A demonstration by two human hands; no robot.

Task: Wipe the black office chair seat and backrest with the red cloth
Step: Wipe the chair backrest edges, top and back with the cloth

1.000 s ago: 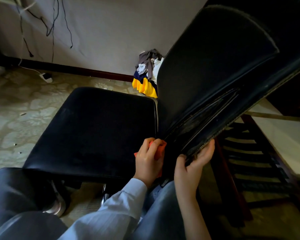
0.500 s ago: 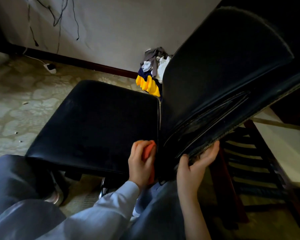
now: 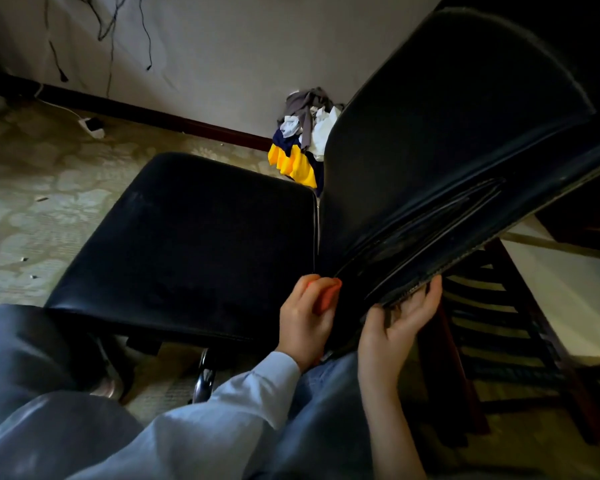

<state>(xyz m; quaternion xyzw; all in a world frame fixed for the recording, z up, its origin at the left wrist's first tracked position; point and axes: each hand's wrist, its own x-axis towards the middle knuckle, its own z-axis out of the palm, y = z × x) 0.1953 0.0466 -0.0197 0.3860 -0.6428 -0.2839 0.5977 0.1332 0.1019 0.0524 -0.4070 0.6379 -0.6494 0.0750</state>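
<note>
The left hand (image 3: 303,318) bunches the soft-looking, light cloth (image 3: 326,295) in curled fingers while the right hand (image 3: 394,322) grips the stiff-looking backrest (image 3: 458,133) by its edge.

The seat (image 3: 187,244) fills mid-frame, with the backrest (image 3: 447,143) rising from its right edge toward the upper right. At lower centre, the left hand (image 3: 302,323) holds the cloth (image 3: 326,296) where the two meet. Just right of it, the right hand (image 3: 395,327) grips the backrest's near edge. A heap of clothes (image 3: 298,140) lies behind on the floor (image 3: 32,202).
</note>
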